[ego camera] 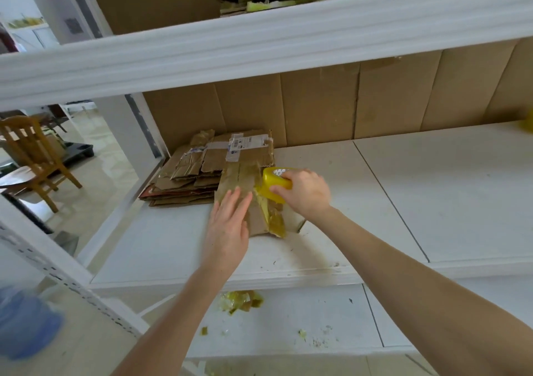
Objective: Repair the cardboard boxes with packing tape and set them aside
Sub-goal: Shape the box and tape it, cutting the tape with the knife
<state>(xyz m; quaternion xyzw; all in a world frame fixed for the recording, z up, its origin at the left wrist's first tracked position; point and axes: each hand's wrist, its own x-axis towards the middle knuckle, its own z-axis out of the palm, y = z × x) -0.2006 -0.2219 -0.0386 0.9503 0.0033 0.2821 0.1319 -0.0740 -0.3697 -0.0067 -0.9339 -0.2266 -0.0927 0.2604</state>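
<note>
A flattened brown cardboard box (240,178) with old yellowed tape lies on the white shelf (432,191). My left hand (229,222) rests flat on its near left part, fingers spread. My right hand (307,192) grips a yellow tape dispenser (274,183) pressed onto the box's right side. A strip of yellowish tape (271,217) runs from the dispenser toward the box's near edge. Behind and left sits a stack of flattened cardboard boxes (202,170), the top one bearing a white label.
Cardboard sheets line the shelf's back wall (346,107). A white upper shelf beam (259,46) crosses overhead with torn cardboard above it. Tape scraps (240,300) lie on the lower shelf. A wooden chair (34,156) stands on the floor at left, a blue object (26,321) at bottom left.
</note>
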